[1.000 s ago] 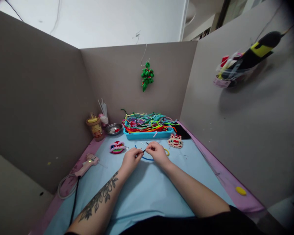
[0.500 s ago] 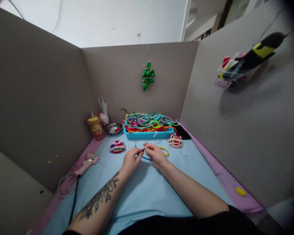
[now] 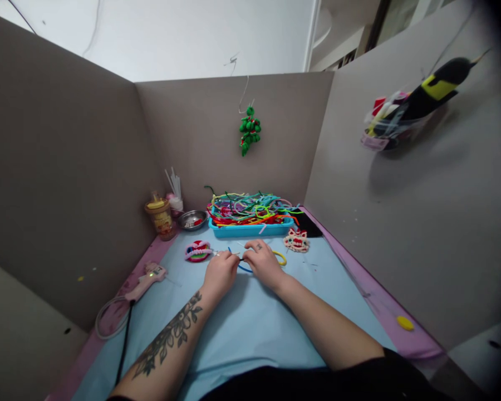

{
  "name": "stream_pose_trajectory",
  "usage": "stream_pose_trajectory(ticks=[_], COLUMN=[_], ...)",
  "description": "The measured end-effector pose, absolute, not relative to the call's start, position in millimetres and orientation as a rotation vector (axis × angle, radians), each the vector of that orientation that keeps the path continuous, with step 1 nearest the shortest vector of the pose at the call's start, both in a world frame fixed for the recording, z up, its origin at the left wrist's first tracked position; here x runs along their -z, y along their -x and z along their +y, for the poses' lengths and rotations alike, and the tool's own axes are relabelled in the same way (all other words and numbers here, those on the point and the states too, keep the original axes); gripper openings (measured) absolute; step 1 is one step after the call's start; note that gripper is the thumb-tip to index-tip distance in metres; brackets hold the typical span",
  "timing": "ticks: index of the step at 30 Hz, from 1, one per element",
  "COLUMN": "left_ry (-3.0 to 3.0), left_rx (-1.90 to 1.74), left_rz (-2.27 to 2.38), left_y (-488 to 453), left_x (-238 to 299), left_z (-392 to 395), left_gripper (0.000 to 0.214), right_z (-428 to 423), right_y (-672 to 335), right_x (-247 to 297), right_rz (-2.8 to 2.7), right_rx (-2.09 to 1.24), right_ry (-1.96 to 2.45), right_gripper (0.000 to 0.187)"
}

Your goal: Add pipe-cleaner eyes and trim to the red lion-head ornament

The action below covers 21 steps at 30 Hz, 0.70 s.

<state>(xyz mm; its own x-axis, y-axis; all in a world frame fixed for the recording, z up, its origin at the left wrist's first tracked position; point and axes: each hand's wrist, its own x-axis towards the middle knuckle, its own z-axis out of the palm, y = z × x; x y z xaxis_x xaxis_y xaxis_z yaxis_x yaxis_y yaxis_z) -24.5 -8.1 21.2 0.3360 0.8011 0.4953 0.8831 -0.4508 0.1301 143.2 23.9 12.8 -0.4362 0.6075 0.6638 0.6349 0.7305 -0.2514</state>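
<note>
Fingers pinched, my left hand [image 3: 220, 274] and my right hand [image 3: 264, 264] meet over the middle of the cloth. Between their fingertips shows a short black piece [image 3: 241, 259], thin and mostly hidden; its kind is too small to make out. A blue pipe cleaner [image 3: 245, 269] curves under and behind the hands. Beyond my right hand lies a yellow pipe-cleaner loop [image 3: 281, 257]. To the left of my left hand rests a pink, red and green mouth-like figure [image 3: 197, 251]; a cream and red figure [image 3: 296, 240] lies to the right.
A blue tray [image 3: 254, 230] heaped with coloured pipe cleaners stands at the back. Left of it are a metal bowl [image 3: 193, 220] and a lidded cup [image 3: 160, 218]. A pink glue gun [image 3: 147, 282] with its cord lies front left. Grey panels [image 3: 234, 133] enclose three sides.
My right hand has turned more palm-down, its back now showing. My left hand has curled over slightly, the black piece staying between them. The whole view has shifted a little.
</note>
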Motion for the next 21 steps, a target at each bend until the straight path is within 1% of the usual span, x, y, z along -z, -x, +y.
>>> stream_pose_trajectory(ticks=[2,5,10,13,18,19,21], left_ry=[2.448,2.492,2.576,2.577,2.543,2.537,2.532], left_rx=[0.792,0.935,1.279,1.449,1.631,1.642,1.613], left_rz=[-1.567,-1.645,-1.713,-1.733,-1.715,-1.712,-1.714], left_y=[24.6,24.4,21.1,16.1,7.2,6.8,8.4], left_x=[-20.5,-19.6,-18.2,-16.8,-18.0,-18.5,-18.8], left_z=[-6.9,-4.6,-3.1,-4.4,-9.7,-10.6,-11.1], left_gripper=[0.021,0.017,0.013,0.012,0.013,0.012,0.013], right_z=[24.9,26.0,27.0,27.2,24.0,23.4,23.8], right_y=[-143.3,-143.0,-137.5,-129.7,-114.4,-113.2,-114.5], right_x=[-13.2,-13.6,-11.7,-7.9,0.4,1.1,0.8], right_rz=[-2.155,-2.072,-1.766,-1.533,-1.06,-1.006,-0.999], right_rx=[-0.002,-0.162,-0.539,-0.828,-1.538,-1.615,-1.648], right_ry=[0.953,0.964,0.928,0.903,0.674,0.641,0.636], right_gripper=[0.013,0.015,0.011,0.008,0.025,0.027,0.029])
